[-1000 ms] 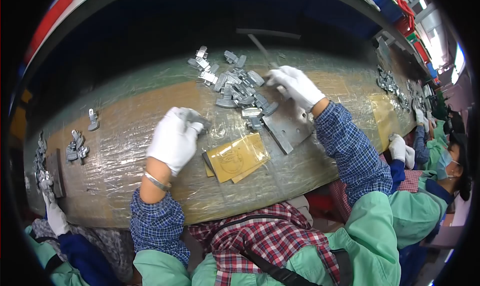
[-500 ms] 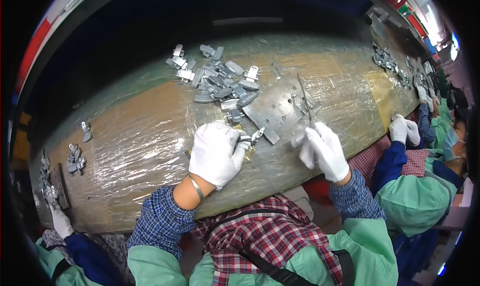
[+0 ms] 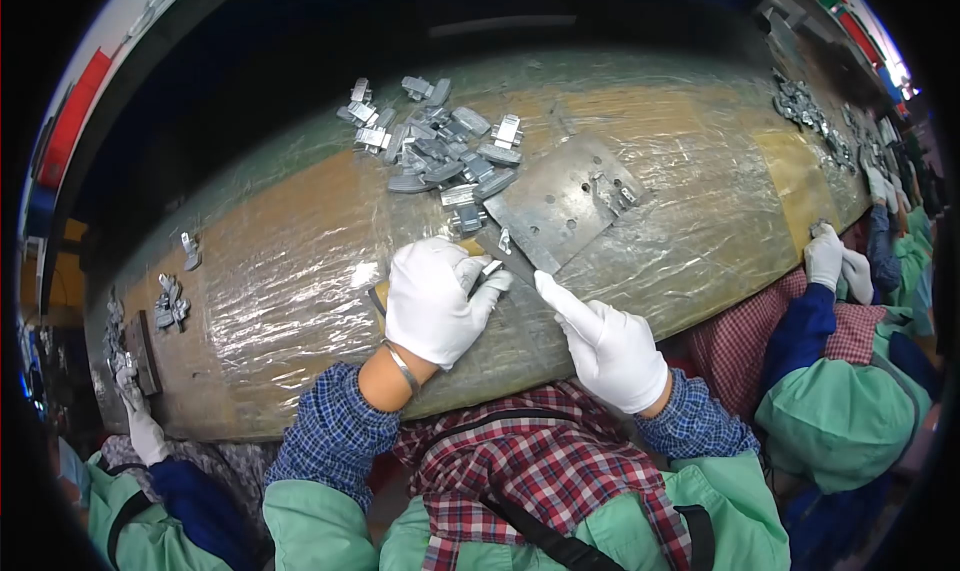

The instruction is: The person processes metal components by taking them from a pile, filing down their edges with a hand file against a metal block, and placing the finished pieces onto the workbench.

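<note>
My left hand (image 3: 432,301), in a white glove, is closed around a small silver metal part (image 3: 504,241); most of the part is hidden by the fingers. My right hand (image 3: 612,353), also gloved, grips a dark flat file (image 3: 514,263), its index finger stretched along the tool. The blade lies against the part at my left fingertips. Just beyond, a steel plate (image 3: 545,196) with holes and small fittings rests on the bench. A heap of silver metal parts (image 3: 432,151) is spread behind my left hand.
The bench (image 3: 290,301) is covered in brown sheet and clear film. More metal parts (image 3: 171,303) lie at the left, others (image 3: 805,116) at the far right. A co-worker's gloved hand (image 3: 147,436) is at the left edge; another person (image 3: 835,401) works at the right.
My right hand has moved left, bringing the file from upright beside the plate down to the part in my left hand. My left hand has stayed nearly in place.
</note>
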`<state>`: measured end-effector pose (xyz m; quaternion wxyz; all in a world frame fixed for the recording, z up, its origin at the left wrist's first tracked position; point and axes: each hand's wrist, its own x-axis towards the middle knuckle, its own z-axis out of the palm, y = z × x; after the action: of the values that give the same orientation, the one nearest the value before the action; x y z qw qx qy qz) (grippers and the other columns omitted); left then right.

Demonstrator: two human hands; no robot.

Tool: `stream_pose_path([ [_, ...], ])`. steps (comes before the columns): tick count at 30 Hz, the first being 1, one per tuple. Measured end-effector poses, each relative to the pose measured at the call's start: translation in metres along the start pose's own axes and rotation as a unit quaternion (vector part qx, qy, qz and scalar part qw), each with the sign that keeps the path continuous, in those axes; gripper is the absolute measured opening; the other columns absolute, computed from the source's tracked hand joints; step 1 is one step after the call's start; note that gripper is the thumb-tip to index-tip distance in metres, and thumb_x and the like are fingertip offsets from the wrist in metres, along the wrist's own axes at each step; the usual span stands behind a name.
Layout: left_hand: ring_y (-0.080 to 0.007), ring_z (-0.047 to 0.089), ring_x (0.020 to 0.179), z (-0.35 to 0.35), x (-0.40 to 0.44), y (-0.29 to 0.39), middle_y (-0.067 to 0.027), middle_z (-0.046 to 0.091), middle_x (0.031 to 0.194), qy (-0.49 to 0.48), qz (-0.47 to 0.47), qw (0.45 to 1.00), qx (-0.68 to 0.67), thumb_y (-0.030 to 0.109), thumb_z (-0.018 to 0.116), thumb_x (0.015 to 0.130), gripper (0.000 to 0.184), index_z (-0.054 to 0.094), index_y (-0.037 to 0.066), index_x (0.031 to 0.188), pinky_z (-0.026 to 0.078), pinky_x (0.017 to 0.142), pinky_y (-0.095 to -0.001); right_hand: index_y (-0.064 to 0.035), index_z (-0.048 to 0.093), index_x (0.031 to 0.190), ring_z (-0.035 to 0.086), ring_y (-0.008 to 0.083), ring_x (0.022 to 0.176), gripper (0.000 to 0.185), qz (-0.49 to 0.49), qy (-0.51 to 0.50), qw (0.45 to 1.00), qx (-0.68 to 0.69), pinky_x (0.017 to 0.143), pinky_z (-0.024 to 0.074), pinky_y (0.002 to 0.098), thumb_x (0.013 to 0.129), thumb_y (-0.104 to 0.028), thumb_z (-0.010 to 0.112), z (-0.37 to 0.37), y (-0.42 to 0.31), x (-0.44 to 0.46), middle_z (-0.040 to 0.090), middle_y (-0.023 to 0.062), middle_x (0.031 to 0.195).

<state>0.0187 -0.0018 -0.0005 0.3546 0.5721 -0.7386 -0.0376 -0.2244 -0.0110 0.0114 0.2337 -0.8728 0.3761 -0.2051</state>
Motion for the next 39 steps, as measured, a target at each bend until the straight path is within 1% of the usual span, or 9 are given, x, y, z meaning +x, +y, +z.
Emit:
stream_pose_path([
  [5, -0.0337, 0.065, 0.070, 0.002, 0.001, 0.000, -0.0109, 0.067, 0.073, -0.021, 0.004, 1.000, 0.012, 0.014, 0.085, 0.075, 0.019, 0.069, 0.005, 0.076, 0.052, 0.068, -0.0461, -0.0234, 0.053, 0.155, 0.060, 0.0291, 0.054, 0.069, -0.017, 0.040, 0.999, -0.014, 0.052, 0.0511, 0.0425, 0.089, -0.006, 0.064, 0.002, 0.001, -0.004, 0.053, 0.0087, 0.068],
  [11, -0.0353, 0.064, 0.069, 0.002, -0.001, 0.001, -0.0111, 0.066, 0.071, -0.032, 0.014, 0.998, 0.044, 0.013, 0.084, 0.076, 0.020, 0.066, 0.004, 0.074, 0.051, 0.067, -0.0476, -0.0241, 0.055, 0.155, 0.054, 0.0256, 0.049, 0.073, -0.003, 0.008, 0.992, -0.127, 0.049, 0.0484, 0.0395, 0.085, -0.005, 0.064, 0.009, -0.017, -0.010, 0.043, 0.0051, 0.065],
  [15, -0.0362, 0.062, 0.067, 0.008, 0.002, 0.003, -0.0117, 0.063, 0.068, -0.011, -0.005, 1.000, 0.020, 0.012, 0.083, 0.075, 0.021, 0.065, 0.004, 0.071, 0.051, 0.065, -0.0481, -0.0231, 0.057, 0.153, 0.054, 0.0265, 0.047, 0.071, -0.029, 0.097, 0.992, -0.074, 0.047, 0.0493, 0.0410, 0.084, -0.004, 0.064, 0.030, -0.011, 0.027, 0.046, 0.0062, 0.066],
  [19, -0.0363, 0.063, 0.066, 0.005, 0.001, 0.001, -0.0130, 0.064, 0.069, -0.015, -0.017, 1.000, 0.021, 0.012, 0.083, 0.075, 0.022, 0.064, 0.004, 0.067, 0.051, 0.064, -0.0470, -0.0231, 0.057, 0.153, 0.055, 0.0257, 0.047, 0.073, 0.010, 0.001, 0.996, -0.085, 0.047, 0.0494, 0.0406, 0.082, -0.004, 0.064, 0.014, -0.021, -0.012, 0.047, 0.0064, 0.066],
  [23, -0.0363, 0.064, 0.065, 0.001, 0.003, 0.004, -0.0136, 0.066, 0.071, -0.050, -0.022, 0.998, 0.036, 0.013, 0.083, 0.076, 0.022, 0.065, 0.004, 0.067, 0.052, 0.062, -0.0464, -0.0240, 0.057, 0.153, 0.055, 0.0267, 0.047, 0.073, 0.019, 0.005, 0.996, -0.087, 0.047, 0.0489, 0.0412, 0.083, -0.004, 0.064, 0.012, -0.023, -0.008, 0.047, 0.0067, 0.065],
  [27, -0.0352, 0.063, 0.065, 0.009, 0.002, 0.002, -0.0122, 0.065, 0.070, -0.012, -0.004, 1.000, 0.025, 0.016, 0.083, 0.076, 0.023, 0.065, 0.005, 0.067, 0.050, 0.062, -0.0468, -0.0255, 0.057, 0.152, 0.056, 0.0278, 0.048, 0.068, -0.013, 0.079, 0.996, -0.040, 0.047, 0.0496, 0.0408, 0.088, -0.007, 0.065, 0.024, -0.013, 0.029, 0.049, 0.0065, 0.067],
  [32, -0.0338, 0.063, 0.067, 0.006, -0.002, -0.002, -0.0104, 0.065, 0.069, -0.048, -0.039, 0.998, 0.016, 0.017, 0.085, 0.077, 0.024, 0.065, 0.006, 0.070, 0.050, 0.065, -0.0472, -0.0198, 0.059, 0.152, 0.053, 0.0236, 0.047, 0.076, -0.001, 0.016, 0.998, -0.060, 0.047, 0.0482, 0.0388, 0.078, -0.001, 0.064, 0.010, -0.018, -0.022, 0.045, 0.0038, 0.064],
  [35, -0.0334, 0.063, 0.072, 0.002, -0.003, 0.003, -0.0098, 0.065, 0.073, 0.017, -0.005, 1.000, 0.013, 0.019, 0.087, 0.076, 0.027, 0.064, 0.007, 0.070, 0.049, 0.068, -0.0466, -0.0200, 0.060, 0.151, 0.051, 0.0223, 0.046, 0.076, -0.008, 0.022, 0.999, -0.042, 0.045, 0.0460, 0.0383, 0.077, -0.001, 0.064, 0.009, -0.020, -0.026, 0.042, 0.0025, 0.063],
  [39, -0.0315, 0.063, 0.078, 0.002, -0.004, 0.000, -0.0094, 0.066, 0.078, -0.068, -0.050, 0.996, -0.003, 0.020, 0.089, 0.075, 0.022, 0.070, 0.008, 0.074, 0.049, 0.070, -0.0449, -0.0194, 0.060, 0.151, 0.047, 0.0213, 0.044, 0.079, -0.012, 0.026, 0.998, -0.061, 0.044, 0.0438, 0.0374, 0.075, -0.001, 0.065, 0.012, -0.016, -0.029, 0.039, 0.0021, 0.061],
])
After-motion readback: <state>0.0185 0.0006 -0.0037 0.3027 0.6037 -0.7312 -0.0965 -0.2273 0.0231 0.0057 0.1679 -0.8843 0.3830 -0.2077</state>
